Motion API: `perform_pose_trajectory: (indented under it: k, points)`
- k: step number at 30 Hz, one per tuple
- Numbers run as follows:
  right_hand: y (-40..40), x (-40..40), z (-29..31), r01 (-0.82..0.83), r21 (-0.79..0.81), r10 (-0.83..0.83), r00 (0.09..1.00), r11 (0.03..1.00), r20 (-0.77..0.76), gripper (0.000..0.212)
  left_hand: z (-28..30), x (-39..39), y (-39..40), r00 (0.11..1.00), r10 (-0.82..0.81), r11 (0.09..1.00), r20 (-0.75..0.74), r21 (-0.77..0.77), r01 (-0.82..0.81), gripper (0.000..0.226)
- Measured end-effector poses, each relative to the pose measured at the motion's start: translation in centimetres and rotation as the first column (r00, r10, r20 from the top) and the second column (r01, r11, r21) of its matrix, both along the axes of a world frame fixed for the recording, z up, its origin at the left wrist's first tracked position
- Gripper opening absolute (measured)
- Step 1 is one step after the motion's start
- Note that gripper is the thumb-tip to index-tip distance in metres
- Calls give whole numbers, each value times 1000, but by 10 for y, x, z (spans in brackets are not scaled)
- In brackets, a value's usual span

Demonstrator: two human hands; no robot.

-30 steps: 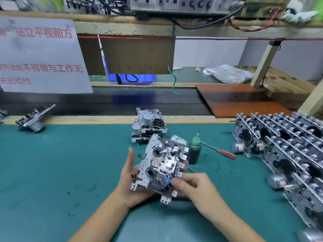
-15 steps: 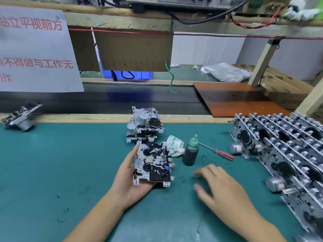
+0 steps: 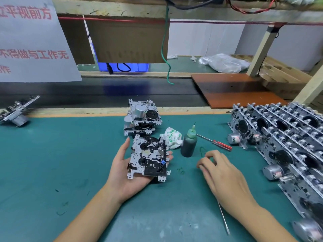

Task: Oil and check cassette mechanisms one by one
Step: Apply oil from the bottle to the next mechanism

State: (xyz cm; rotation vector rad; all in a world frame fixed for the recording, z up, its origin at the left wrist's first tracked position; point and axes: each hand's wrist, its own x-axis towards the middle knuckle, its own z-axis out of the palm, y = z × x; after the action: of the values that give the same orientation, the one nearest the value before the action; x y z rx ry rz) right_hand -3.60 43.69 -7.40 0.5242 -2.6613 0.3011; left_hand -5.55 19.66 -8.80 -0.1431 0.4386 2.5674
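White sign, red Chinese characters, partly readable

Your green bench mat, with the parts laid out on it.
On it you have a mechanism stack, stained rag, oil bottle, red-handled screwdriver, and rows of mechanisms at your right.
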Motion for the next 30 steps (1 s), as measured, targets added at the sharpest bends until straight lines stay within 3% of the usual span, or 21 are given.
perform_pose_trajectory:
  k: [2, 4, 6, 8, 10, 12, 15, 17, 19, 22, 25, 30]
  points:
    - [12, 1, 6, -127, 84, 125, 992, 988, 29, 52, 0, 0, 0, 1000, -22, 999, -5, -25, 21, 75]
    - [25, 7, 13, -260, 186, 238, 962, 948, 130, 65, -1, 0, -1, 999, -43, 998, -13, -50, 43, 76]
    - [32, 15, 18, -356, 230, 299, 921, 906, 251, 57, -4, -1, -1, 998, -55, 996, -21, -77, 53, 77]
    - [32, 20, 17, -404, 206, 319, 881, 891, 349, 33, -6, -2, -1, 998, -56, 993, -28, -102, 53, 77]
    - [27, 18, 12, -418, 232, 326, 879, 879, 347, 10, -6, -2, -1, 998, -52, 993, -38, -104, 47, 77]
    - [18, 8, 12, -360, 211, 260, 884, 909, 389, 3, -5, -1, -2, 997, -58, 994, -41, -100, 53, 79]
    - [7, -7, 16, -258, -184, 315, 699, 948, 642, 19, -3, 0, -2, 997, -72, 992, -14, -109, 70, 83]
    - [-4, -15, 23, -171, -481, 483, 580, 860, 656, 19, -2, -1, -1, 998, -58, 989, 10, -138, 59, 82]
    - [-16, -24, 27, -67, -623, 566, 501, 780, 655, 20, -2, -2, 0, 999, -44, 980, 28, -194, 49, 80]
    - [-35, -34, 26, 56, -699, 628, 393, 712, 671, 29, -4, -4, 1, 998, -27, 965, 51, -259, 39, 79]
    - [-41, -37, 21, 164, -685, 627, 297, 709, 720, 32, -6, -6, 2, 997, -39, 956, 59, -287, 55, 72]
    - [-45, -32, 15, 262, -643, 567, 314, 719, 762, 40, -12, -10, 3, 997, -54, 929, 51, -363, 69, 74]
